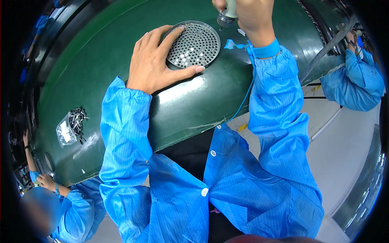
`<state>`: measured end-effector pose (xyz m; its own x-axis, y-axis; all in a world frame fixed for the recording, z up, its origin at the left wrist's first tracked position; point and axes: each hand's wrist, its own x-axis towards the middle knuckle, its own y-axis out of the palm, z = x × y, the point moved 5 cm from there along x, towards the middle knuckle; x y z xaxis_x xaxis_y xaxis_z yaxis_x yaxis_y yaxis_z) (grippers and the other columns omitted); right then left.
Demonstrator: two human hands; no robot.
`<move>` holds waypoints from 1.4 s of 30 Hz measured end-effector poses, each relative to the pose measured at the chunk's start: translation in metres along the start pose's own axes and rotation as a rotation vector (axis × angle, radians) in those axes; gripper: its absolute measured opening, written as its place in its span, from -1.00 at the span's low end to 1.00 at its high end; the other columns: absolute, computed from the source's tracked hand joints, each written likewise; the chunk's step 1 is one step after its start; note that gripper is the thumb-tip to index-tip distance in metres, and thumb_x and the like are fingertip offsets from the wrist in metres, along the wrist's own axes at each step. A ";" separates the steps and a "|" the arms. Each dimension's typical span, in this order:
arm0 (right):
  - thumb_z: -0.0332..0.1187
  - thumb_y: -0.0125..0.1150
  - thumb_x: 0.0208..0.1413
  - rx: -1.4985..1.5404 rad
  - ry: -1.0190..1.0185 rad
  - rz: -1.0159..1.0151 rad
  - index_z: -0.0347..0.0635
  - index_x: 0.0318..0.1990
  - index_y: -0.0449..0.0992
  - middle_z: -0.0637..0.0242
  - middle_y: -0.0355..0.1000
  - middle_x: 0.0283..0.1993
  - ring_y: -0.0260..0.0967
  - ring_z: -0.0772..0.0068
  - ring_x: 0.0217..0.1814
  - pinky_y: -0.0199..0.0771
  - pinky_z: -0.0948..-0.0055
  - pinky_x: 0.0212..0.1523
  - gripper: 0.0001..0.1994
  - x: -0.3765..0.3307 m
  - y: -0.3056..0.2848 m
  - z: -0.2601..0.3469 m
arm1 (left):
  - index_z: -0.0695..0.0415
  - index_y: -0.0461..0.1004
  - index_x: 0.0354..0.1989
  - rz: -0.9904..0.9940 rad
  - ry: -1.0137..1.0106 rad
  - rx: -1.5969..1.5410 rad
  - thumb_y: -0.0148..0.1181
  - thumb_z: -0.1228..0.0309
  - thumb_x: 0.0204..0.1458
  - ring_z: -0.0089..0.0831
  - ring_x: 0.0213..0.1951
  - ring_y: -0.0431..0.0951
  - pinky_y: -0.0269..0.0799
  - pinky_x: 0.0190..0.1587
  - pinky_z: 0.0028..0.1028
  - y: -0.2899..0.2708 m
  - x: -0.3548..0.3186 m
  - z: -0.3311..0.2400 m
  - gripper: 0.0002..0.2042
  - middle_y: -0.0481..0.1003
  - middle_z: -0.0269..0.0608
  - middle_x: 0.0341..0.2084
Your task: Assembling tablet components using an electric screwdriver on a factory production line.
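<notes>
Perforated dish [196, 40], left hand [152, 60] at its rim.
Thumb [184, 73] and forefinger [172, 39] spread apart; right hand [252, 14] clamped round a driver [227, 18]; white spots [187, 56] show inside.

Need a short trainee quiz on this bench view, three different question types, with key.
1. Which hand has its fingers at the rim of the round perforated dish? A) right B) left C) neither
2. True or false: the right hand holds a pale handheld tool.
3. Fill in: from the wearer's view, the clear plastic bag lies to the ____ of the dish.

Key: 1. B, the left hand; 2. True; 3. left.
</notes>
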<state>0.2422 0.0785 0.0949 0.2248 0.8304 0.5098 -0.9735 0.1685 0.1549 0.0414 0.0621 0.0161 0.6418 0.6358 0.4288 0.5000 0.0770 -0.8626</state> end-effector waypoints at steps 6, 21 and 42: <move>-0.52 0.24 0.19 -0.032 0.010 -0.019 -0.48 -0.08 0.60 0.16 0.63 -0.29 0.42 0.60 -0.64 0.35 0.58 -0.67 -0.79 0.000 -0.001 -0.001 | -0.03 0.47 0.31 0.013 -0.003 -0.006 0.48 -0.16 -0.22 0.01 0.25 0.41 0.29 0.31 -0.03 0.001 0.000 0.001 -0.14 0.41 -0.02 0.22; -0.51 0.24 0.19 -0.018 -0.040 0.019 -0.48 -0.08 0.61 0.20 0.63 -0.31 0.40 0.61 -0.64 0.34 0.58 -0.68 -0.79 -0.004 -0.002 0.002 | 0.15 0.42 0.26 -0.015 0.023 -0.067 0.54 -0.08 -0.22 0.02 0.23 0.45 0.34 0.29 -0.07 0.001 -0.003 0.003 -0.14 0.40 0.03 0.28; -0.52 0.23 0.18 0.002 -0.029 0.008 -0.48 -0.08 0.61 0.22 0.62 -0.31 0.41 0.61 -0.64 0.35 0.58 -0.68 -0.79 -0.003 -0.004 0.002 | 0.06 0.51 0.26 -0.026 0.036 -0.001 0.53 -0.08 -0.20 0.05 0.26 0.44 0.35 0.30 -0.05 -0.003 -0.003 -0.005 -0.19 0.39 0.03 0.29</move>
<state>0.2455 0.0748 0.0945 0.2182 0.8159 0.5354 -0.9752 0.1608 0.1523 0.0403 0.0562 0.0185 0.6490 0.6056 0.4604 0.5175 0.0920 -0.8507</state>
